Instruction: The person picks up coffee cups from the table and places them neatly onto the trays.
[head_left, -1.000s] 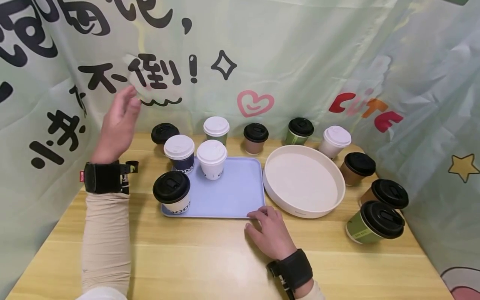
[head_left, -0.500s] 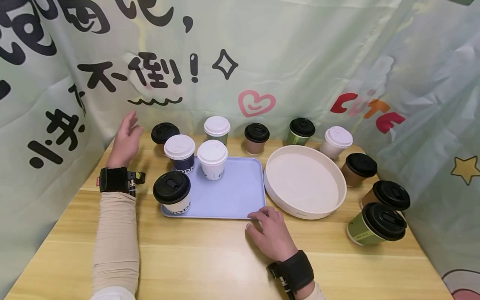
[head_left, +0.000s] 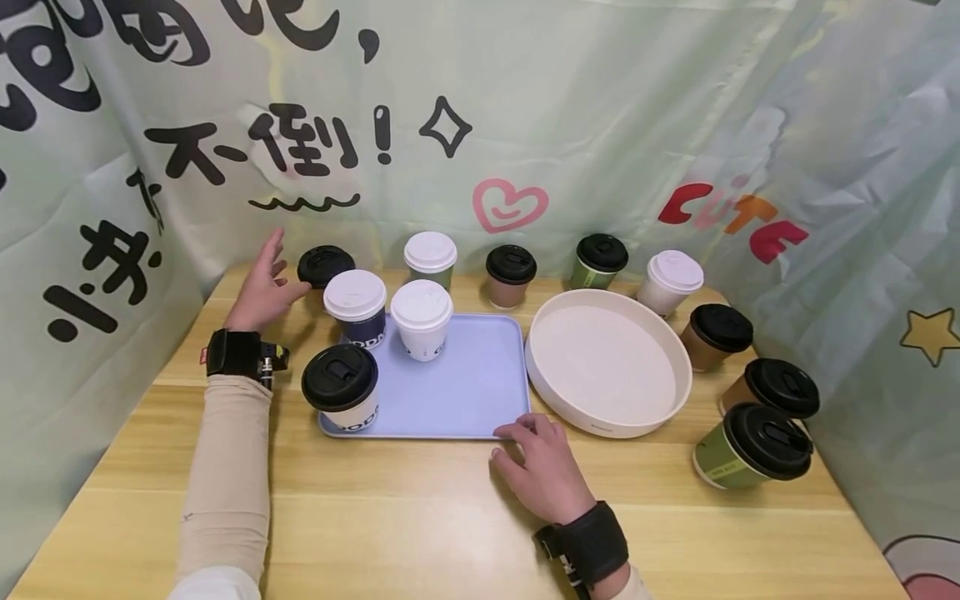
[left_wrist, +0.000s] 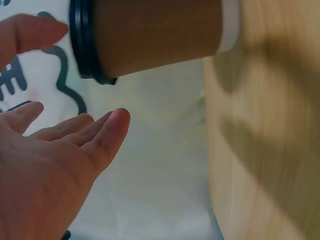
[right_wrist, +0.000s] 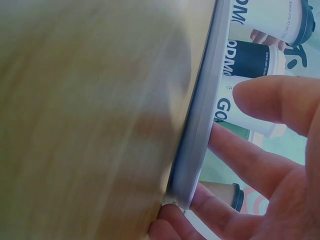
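The left grip (head_left: 266, 292) is open, fingers extended and thumb spread towards the black-lidded brown cup (head_left: 326, 265), which stands on the table (head_left: 420, 517) just to its right. Whether the thumb touches that cup, I cannot tell. The cup's long axis is vertical, lid up and base down. Rightward from this grip and nearer the person, a black-lidded white cup (head_left: 341, 387), a navy cup (head_left: 357, 310) and a white-lidded white cup (head_left: 422, 312) stand upright on the blue tray (head_left: 472, 392); a white-lidded green cup (head_left: 431, 252) is behind them. The tray lies flat between the two grips, long axis running left to right. A small brown cup (head_left: 512, 273) stands beyond it. The right grip (head_left: 547, 467) is relaxed and encloses nothing; its fingertips rest against the tray's near right corner, thumb apart. Ahead and rightward of it lies the round cream tray (head_left: 607, 362), with more lidded cups (head_left: 716, 329) behind and farther right.
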